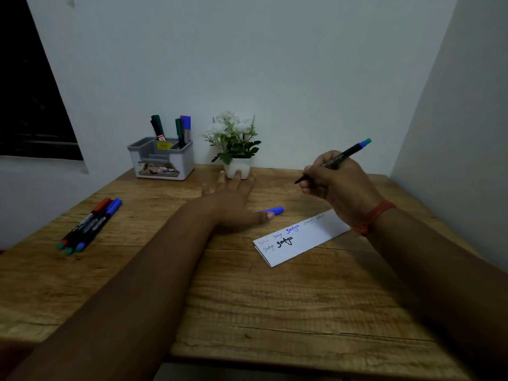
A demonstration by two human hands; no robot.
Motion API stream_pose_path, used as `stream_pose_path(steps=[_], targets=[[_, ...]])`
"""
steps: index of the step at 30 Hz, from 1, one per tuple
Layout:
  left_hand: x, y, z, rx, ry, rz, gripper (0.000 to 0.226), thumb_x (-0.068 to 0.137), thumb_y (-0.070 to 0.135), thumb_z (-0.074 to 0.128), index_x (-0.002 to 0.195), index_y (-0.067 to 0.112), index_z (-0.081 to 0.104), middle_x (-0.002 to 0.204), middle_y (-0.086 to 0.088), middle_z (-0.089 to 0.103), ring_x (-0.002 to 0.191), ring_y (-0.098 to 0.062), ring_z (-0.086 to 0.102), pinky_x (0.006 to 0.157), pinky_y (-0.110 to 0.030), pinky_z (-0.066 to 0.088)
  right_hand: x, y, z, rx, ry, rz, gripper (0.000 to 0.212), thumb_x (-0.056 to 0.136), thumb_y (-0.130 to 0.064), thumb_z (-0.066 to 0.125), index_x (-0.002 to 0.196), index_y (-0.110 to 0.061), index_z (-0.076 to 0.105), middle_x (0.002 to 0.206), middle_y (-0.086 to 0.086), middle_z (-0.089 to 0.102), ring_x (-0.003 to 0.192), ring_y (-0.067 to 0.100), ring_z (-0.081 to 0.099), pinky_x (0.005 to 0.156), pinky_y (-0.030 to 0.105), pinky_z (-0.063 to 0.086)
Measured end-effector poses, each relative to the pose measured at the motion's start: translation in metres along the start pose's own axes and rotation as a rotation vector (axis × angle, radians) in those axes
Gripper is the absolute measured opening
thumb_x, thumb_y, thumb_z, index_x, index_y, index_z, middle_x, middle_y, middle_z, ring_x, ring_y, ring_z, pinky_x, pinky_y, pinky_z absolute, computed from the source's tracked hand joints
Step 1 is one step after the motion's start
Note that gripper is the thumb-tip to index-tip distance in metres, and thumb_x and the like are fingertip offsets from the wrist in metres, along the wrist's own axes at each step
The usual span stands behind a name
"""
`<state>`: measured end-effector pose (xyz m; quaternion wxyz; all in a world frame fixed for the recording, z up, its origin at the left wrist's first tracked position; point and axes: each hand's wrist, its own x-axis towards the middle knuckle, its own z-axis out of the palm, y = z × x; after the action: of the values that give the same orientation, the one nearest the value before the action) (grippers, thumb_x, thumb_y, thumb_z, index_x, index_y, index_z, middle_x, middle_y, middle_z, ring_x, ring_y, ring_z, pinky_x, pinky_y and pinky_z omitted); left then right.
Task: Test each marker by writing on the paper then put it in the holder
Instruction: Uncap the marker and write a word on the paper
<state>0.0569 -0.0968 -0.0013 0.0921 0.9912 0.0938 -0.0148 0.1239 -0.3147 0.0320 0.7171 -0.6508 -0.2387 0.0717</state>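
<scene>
A wooden desk (275, 312) stands against a pale wall. At its left edge lie three capped markers (89, 225) side by side. Behind them, at the back, a grey desk holder (162, 158) has several markers upright in it. Just right of it stands a small potted plant (236, 144). The left hand (233, 204) lies flat and open on the desk, holding nothing, its thumb touching a loose blue cap (272, 210). A folded paper (299, 237) with handwritten words lies to the right. Above it, the right hand (338, 185), a red thread at its wrist, grips an uncapped black marker (334, 162), tip raised off the paper.
</scene>
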Motion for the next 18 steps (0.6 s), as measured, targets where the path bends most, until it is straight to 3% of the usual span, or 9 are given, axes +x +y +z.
stream_pose_path(steps=[4,8,13,18], targets=[[0.001,0.006,0.004,0.017,-0.049,0.049,0.113,0.073,0.091,0.042,0.154,0.040,-0.019,0.162,0.003,-0.029,0.147,-0.031,-0.028,0.116,-0.068,-0.006,-0.028,-0.005,-0.009,-0.189,-0.143,-0.020,0.011,0.088,0.010,0.062,0.091,0.000,0.063,0.078,0.013,0.065,0.073,0.026,0.065,0.074,0.033,0.056],[0.003,0.009,0.008,0.036,-0.081,0.079,0.115,0.070,0.093,0.041,0.152,0.041,-0.021,0.161,0.004,-0.031,0.147,-0.030,-0.029,0.115,-0.067,-0.007,-0.054,0.014,-0.016,-0.375,-0.153,-0.007,0.008,0.085,0.003,0.068,0.091,-0.003,0.070,0.089,0.015,0.074,0.084,0.023,0.072,0.082,0.032,0.058],[0.004,0.011,0.011,0.076,-0.135,0.059,0.120,0.066,0.094,0.044,0.151,0.042,-0.023,0.161,0.002,-0.030,0.147,-0.031,-0.030,0.116,-0.067,-0.006,-0.055,0.027,-0.013,-0.495,-0.146,-0.002,0.010,0.083,0.002,0.068,0.085,-0.007,0.070,0.088,0.015,0.074,0.076,0.014,0.066,0.072,0.032,0.052],[0.006,0.011,0.010,0.072,-0.151,0.053,0.130,0.051,0.099,0.039,0.151,0.042,-0.023,0.160,0.003,-0.033,0.146,-0.031,-0.031,0.115,-0.068,-0.008,-0.056,0.029,-0.014,-0.598,-0.131,0.000,0.010,0.084,-0.007,0.070,0.079,-0.015,0.071,0.082,0.002,0.074,0.083,0.020,0.070,0.078,0.046,0.055]])
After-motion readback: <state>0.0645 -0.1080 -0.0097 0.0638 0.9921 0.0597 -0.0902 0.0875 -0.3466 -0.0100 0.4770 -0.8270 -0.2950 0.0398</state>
